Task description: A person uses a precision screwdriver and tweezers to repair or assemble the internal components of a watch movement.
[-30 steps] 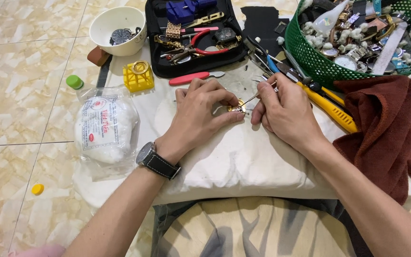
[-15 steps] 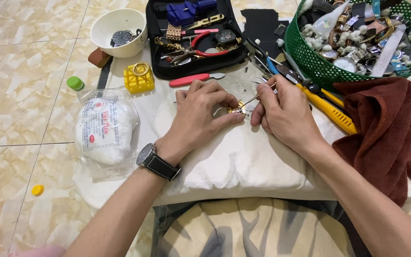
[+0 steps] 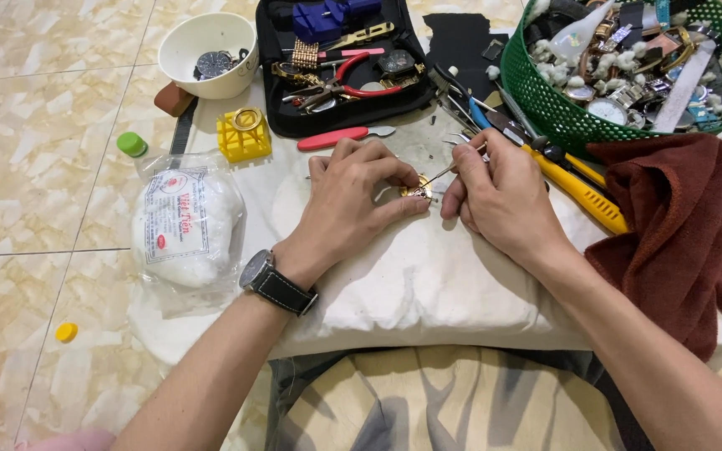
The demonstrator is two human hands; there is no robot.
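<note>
Your left hand point(image 3: 353, 196) pinches a small gold watch part point(image 3: 416, 189) against the white pad point(image 3: 428, 284), fingers curled around it. Your right hand point(image 3: 499, 196), just beside it, grips a thin metal tool point(image 3: 453, 169) whose tip touches the part. A red-handled tool point(image 3: 336, 138) lies just beyond your left fingers.

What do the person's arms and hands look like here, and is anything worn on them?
Both forearms are bare, with no sleeves or gloves in view. The left hand has a wristwatch at the wrist: dark round face, black strap with light stitching. The right hand and its wrist show no watch or rings.
</note>
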